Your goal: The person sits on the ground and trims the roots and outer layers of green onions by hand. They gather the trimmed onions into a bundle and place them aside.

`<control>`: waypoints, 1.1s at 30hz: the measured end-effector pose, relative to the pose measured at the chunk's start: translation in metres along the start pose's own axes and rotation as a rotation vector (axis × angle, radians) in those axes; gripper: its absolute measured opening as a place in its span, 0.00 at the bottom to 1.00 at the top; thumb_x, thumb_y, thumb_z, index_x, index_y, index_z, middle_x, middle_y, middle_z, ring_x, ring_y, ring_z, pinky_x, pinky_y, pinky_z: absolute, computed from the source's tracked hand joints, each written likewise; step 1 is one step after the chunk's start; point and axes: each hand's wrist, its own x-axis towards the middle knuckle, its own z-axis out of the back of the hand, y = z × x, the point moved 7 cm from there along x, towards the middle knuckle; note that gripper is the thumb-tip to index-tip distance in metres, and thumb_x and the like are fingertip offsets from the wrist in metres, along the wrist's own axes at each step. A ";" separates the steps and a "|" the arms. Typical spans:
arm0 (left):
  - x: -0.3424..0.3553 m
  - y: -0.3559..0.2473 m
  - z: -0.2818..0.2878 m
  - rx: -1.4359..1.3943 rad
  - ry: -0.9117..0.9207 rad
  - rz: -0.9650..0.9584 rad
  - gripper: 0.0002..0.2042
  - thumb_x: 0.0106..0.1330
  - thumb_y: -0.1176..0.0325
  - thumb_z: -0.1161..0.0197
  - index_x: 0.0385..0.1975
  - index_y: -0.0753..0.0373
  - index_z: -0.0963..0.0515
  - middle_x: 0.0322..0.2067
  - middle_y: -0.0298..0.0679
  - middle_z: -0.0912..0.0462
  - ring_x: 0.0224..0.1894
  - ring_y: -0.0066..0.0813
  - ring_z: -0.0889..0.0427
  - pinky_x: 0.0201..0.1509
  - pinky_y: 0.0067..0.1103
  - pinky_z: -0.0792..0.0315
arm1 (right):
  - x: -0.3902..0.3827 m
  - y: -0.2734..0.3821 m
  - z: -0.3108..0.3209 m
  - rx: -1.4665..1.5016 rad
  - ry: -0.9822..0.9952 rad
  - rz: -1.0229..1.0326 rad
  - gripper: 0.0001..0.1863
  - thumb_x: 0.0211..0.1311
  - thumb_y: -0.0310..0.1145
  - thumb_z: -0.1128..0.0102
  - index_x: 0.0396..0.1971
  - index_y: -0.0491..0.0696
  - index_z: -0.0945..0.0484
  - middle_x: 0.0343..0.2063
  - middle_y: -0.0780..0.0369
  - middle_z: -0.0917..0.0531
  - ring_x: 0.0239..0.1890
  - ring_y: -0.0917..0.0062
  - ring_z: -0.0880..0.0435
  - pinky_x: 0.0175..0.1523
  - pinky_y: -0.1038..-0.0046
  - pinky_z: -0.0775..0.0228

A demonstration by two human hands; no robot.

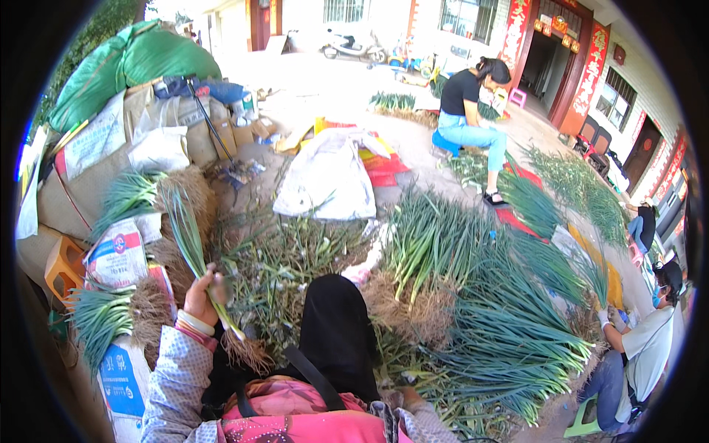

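My left hand is closed around a small bunch of green onions. Their green leaves point up and away to the left, and the brown roots hang down toward my lap. My right hand is low beside my right knee, near loose leaves and the pile at my right. Its fingers are mostly hidden, so its grip does not show. A big pile of green onions lies to my right, with another rooted heap just ahead of it. Trimmed leaves cover the ground before me.
At left, bundled green onions rest on boxes and sacks beside an orange stool. A white sack lies ahead. One person sits on a blue stool; another sits at far right, handling onions. Green sacks top the left stack.
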 end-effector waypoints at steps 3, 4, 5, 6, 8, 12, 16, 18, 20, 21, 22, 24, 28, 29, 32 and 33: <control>0.004 0.013 0.010 -0.025 -0.039 0.025 0.09 0.65 0.68 0.52 0.44 0.56 0.32 0.27 0.33 0.28 0.22 0.22 0.31 0.25 0.19 0.34 | -0.003 -0.022 -0.009 0.063 0.068 -0.057 0.26 0.46 0.39 0.39 0.49 0.50 0.27 0.48 0.51 0.25 0.52 0.61 0.27 0.57 0.67 0.38; 0.002 0.013 0.017 -0.034 -0.062 0.046 0.09 0.65 0.68 0.51 0.44 0.55 0.32 0.26 0.33 0.28 0.21 0.21 0.33 0.24 0.18 0.35 | 0.003 -0.025 -0.017 0.047 0.119 -0.065 0.26 0.46 0.39 0.39 0.49 0.50 0.27 0.48 0.51 0.25 0.52 0.61 0.27 0.57 0.67 0.38; 0.001 0.014 0.017 -0.080 -0.074 0.074 0.08 0.65 0.67 0.52 0.43 0.53 0.33 0.26 0.33 0.29 0.20 0.19 0.35 0.23 0.18 0.38 | 0.010 -0.027 -0.022 0.039 0.154 -0.072 0.26 0.45 0.39 0.39 0.49 0.50 0.26 0.48 0.51 0.25 0.52 0.61 0.27 0.57 0.68 0.38; 0.000 0.017 0.019 -0.092 -0.071 0.089 0.08 0.65 0.67 0.52 0.43 0.53 0.33 0.27 0.33 0.29 0.21 0.20 0.35 0.23 0.18 0.37 | 0.016 -0.031 -0.026 0.031 0.187 -0.080 0.26 0.45 0.39 0.39 0.48 0.50 0.26 0.48 0.51 0.25 0.52 0.61 0.27 0.57 0.68 0.38; 0.006 0.029 0.028 -0.154 -0.055 0.142 0.08 0.65 0.68 0.52 0.43 0.53 0.34 0.26 0.33 0.29 0.21 0.20 0.35 0.22 0.18 0.38 | 0.029 -0.041 -0.025 0.038 0.215 -0.106 0.26 0.44 0.39 0.39 0.48 0.50 0.26 0.48 0.52 0.25 0.51 0.61 0.27 0.57 0.68 0.38; 0.009 0.040 0.039 -0.134 -0.111 0.136 0.09 0.66 0.69 0.54 0.45 0.55 0.35 0.26 0.34 0.28 0.20 0.21 0.35 0.22 0.19 0.38 | 0.041 -0.026 0.031 0.326 -0.042 -0.220 0.21 0.43 0.37 0.40 0.42 0.50 0.21 0.36 0.57 0.18 0.43 0.66 0.21 0.52 0.68 0.32; 0.015 0.056 0.040 -0.158 -0.088 0.187 0.08 0.66 0.68 0.53 0.43 0.56 0.33 0.26 0.34 0.29 0.20 0.21 0.35 0.22 0.19 0.38 | 0.103 -0.055 0.142 0.477 -0.740 0.009 0.12 0.50 0.25 0.48 0.36 0.40 0.23 0.21 0.57 0.20 0.17 0.72 0.23 0.23 0.72 0.30; 0.006 0.045 0.060 -0.137 -0.134 0.158 0.07 0.66 0.67 0.52 0.42 0.56 0.33 0.26 0.34 0.29 0.20 0.21 0.35 0.22 0.18 0.38 | 0.091 0.046 0.191 0.430 -0.712 -0.036 0.14 0.55 0.24 0.51 0.42 0.39 0.25 0.37 0.53 0.21 0.38 0.67 0.22 0.43 0.69 0.30; 0.007 0.048 0.065 -0.169 -0.128 0.164 0.07 0.66 0.67 0.52 0.42 0.56 0.33 0.26 0.34 0.30 0.20 0.21 0.34 0.22 0.18 0.38 | 0.108 0.061 0.222 0.329 -0.808 -0.016 0.15 0.56 0.24 0.52 0.43 0.41 0.25 0.39 0.54 0.21 0.42 0.66 0.23 0.47 0.68 0.31; 0.004 0.045 0.071 -0.143 -0.158 0.155 0.08 0.65 0.67 0.51 0.42 0.56 0.32 0.26 0.33 0.30 0.20 0.21 0.35 0.23 0.18 0.38 | 0.098 0.102 0.232 0.276 -0.791 -0.077 0.15 0.58 0.24 0.54 0.45 0.43 0.26 0.43 0.55 0.22 0.46 0.65 0.24 0.51 0.68 0.32; 0.005 0.048 0.071 -0.139 -0.168 0.163 0.08 0.65 0.67 0.51 0.42 0.56 0.32 0.26 0.33 0.30 0.20 0.21 0.35 0.23 0.18 0.38 | 0.103 0.104 0.235 0.273 -0.775 -0.158 0.15 0.59 0.24 0.55 0.45 0.43 0.26 0.44 0.55 0.22 0.46 0.64 0.24 0.50 0.66 0.31; 0.003 0.050 0.071 -0.127 -0.186 0.171 0.08 0.65 0.67 0.51 0.42 0.56 0.32 0.27 0.34 0.30 0.21 0.21 0.35 0.23 0.18 0.38 | 0.109 0.103 0.232 0.271 -0.742 -0.314 0.15 0.60 0.24 0.56 0.46 0.44 0.26 0.44 0.54 0.23 0.47 0.64 0.25 0.50 0.64 0.30; 0.005 0.050 0.081 -0.127 -0.202 0.197 0.08 0.65 0.67 0.51 0.43 0.57 0.33 0.27 0.35 0.30 0.21 0.22 0.34 0.23 0.18 0.37 | 0.119 0.107 0.218 0.151 -0.658 -0.414 0.15 0.60 0.25 0.56 0.46 0.46 0.26 0.44 0.54 0.23 0.46 0.63 0.25 0.49 0.62 0.30; 0.005 0.049 0.083 -0.118 -0.209 0.190 0.09 0.65 0.67 0.51 0.43 0.57 0.33 0.27 0.35 0.30 0.22 0.22 0.34 0.23 0.18 0.37 | 0.119 0.112 0.217 0.184 -0.644 -0.424 0.14 0.60 0.25 0.55 0.45 0.46 0.26 0.44 0.54 0.23 0.46 0.62 0.25 0.49 0.62 0.30; 0.011 0.060 0.085 -0.142 -0.189 0.225 0.10 0.65 0.67 0.51 0.44 0.56 0.34 0.27 0.35 0.30 0.22 0.22 0.34 0.23 0.18 0.38 | 0.124 0.105 0.219 0.139 -0.690 -0.369 0.13 0.60 0.27 0.55 0.44 0.46 0.25 0.44 0.55 0.23 0.45 0.62 0.25 0.49 0.63 0.31; 0.010 0.062 0.090 -0.141 -0.192 0.239 0.10 0.65 0.67 0.51 0.44 0.56 0.34 0.27 0.35 0.30 0.22 0.22 0.34 0.23 0.17 0.38 | 0.129 0.108 0.218 0.139 -0.706 -0.290 0.13 0.60 0.28 0.54 0.43 0.46 0.25 0.43 0.55 0.23 0.45 0.62 0.25 0.49 0.63 0.32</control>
